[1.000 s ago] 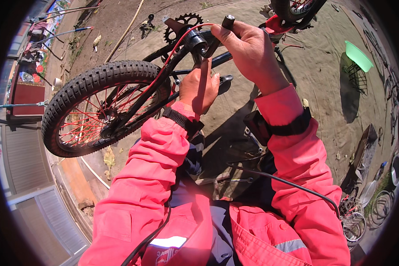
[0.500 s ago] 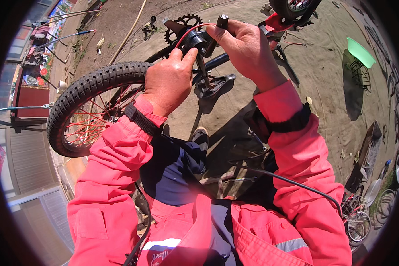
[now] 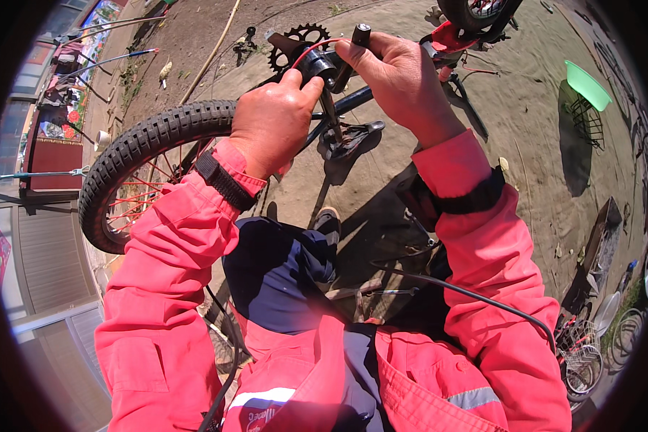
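"Crank arm (image 3: 347, 68): location?"

"At the bottom bracket shell (image 3: 314, 65) of an overturned bicycle (image 3: 356, 99), gripped by the right hand (image 3: 403, 83)."

"Left hand (image 3: 272, 121)?"

"Curled, fingertips (image 3: 313, 86) at the shell; whether gripping, cannot tell."

"Beyond?"

"Toothed chainring (image 3: 311, 31) behind the shell; saddle (image 3: 356, 137) down on the ground sheet (image 3: 533, 144); green basin (image 3: 588, 85) well to the right."

I monitor one head-mounted fisheye view, facing down at close range over the left hand (image 3: 272, 122), right hand (image 3: 405, 90) and ground (image 3: 533, 137).
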Available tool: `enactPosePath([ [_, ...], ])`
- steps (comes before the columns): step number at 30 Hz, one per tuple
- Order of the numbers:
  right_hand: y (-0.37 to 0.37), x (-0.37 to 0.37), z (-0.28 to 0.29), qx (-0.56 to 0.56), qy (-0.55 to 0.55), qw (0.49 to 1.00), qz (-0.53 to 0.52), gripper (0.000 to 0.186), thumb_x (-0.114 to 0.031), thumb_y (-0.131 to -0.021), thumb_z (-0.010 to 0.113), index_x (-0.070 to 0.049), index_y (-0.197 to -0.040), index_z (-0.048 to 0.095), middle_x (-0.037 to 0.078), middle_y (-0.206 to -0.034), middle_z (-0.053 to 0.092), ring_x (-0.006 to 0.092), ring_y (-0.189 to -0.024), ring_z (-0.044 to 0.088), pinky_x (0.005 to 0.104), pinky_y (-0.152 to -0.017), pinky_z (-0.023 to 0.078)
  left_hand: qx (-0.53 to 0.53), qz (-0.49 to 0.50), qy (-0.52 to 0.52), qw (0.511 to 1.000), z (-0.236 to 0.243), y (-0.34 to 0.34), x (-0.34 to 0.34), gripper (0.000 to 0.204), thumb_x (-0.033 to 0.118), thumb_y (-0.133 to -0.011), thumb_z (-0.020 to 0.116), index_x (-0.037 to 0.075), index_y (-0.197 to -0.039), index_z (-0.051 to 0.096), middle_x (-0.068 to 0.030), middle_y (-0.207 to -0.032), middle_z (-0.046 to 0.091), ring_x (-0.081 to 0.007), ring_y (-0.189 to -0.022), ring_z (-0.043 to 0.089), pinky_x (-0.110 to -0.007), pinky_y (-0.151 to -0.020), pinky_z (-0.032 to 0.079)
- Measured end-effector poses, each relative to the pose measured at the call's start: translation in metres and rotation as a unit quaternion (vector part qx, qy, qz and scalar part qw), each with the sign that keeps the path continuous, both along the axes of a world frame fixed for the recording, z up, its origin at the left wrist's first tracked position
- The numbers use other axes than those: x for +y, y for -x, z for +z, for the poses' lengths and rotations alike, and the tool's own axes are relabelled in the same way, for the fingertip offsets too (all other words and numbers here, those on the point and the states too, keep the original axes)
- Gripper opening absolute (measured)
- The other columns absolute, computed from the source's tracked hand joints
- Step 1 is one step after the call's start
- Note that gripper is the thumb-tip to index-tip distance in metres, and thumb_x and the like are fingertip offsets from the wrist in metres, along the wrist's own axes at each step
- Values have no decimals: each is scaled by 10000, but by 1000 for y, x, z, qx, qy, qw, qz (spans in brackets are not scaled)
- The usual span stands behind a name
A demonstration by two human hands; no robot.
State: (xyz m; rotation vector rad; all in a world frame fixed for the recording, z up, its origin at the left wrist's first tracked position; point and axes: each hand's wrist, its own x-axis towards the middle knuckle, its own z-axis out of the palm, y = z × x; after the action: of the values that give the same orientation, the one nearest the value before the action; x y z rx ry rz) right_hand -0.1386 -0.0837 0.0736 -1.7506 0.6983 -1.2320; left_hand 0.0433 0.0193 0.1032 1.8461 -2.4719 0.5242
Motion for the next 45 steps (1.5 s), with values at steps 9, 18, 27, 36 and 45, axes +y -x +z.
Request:
enactPosePath([
  [9,4,4,7,24,-25,999,6,324,-331,-993,722,-14,-1038,770,34,-610,511,80,-599,435,329,-545,406,-26,-12,1,1000,2,-1,-5,273,99,-895,625,109,-1160,689,-90,-957,651,-266,-784,749,-407,-625,600],
  [18,-1,-1,-1,-13,-7,1000,9,318,-332,-994,724,-20,-1026,772,29,-604,495,81,-594,423,328,-539,395,-13,-1,-11,1000,-1,0,-2,205,98,-891,634,105,-1093,674,-89,-954,660,-283,-775,745,-414,-620,601],
  [27,0,-3,-3,1,-7,1000,5,327,-338,-996,724,-14,-1005,765,3,-587,468,71,-586,400,333,-523,378,208,84,-46,974,-48,5,16,508,170,-935,717,77,-1416,583,-149,-994,678,-367,-887,707,-456,-748,576],
  [36,-2,-2,-3,-23,-19,999,22,324,-325,-993,725,-5,-1025,765,21,-602,512,67,-607,438,321,-549,412,551,170,-109,809,-105,40,13,740,213,-935,726,51,-1578,398,-165,-1100,724,-308,-956,722,-419,-847,569],
  [45,3,0,1,13,-11,1000,-1,321,-326,-990,724,-11,-1028,768,38,-583,493,78,-570,442,334,-534,413,344,91,-57,933,-86,30,20,415,129,-915,698,118,-1327,652,-174,-1003,688,-370,-884,695,-464,-766,561],
])
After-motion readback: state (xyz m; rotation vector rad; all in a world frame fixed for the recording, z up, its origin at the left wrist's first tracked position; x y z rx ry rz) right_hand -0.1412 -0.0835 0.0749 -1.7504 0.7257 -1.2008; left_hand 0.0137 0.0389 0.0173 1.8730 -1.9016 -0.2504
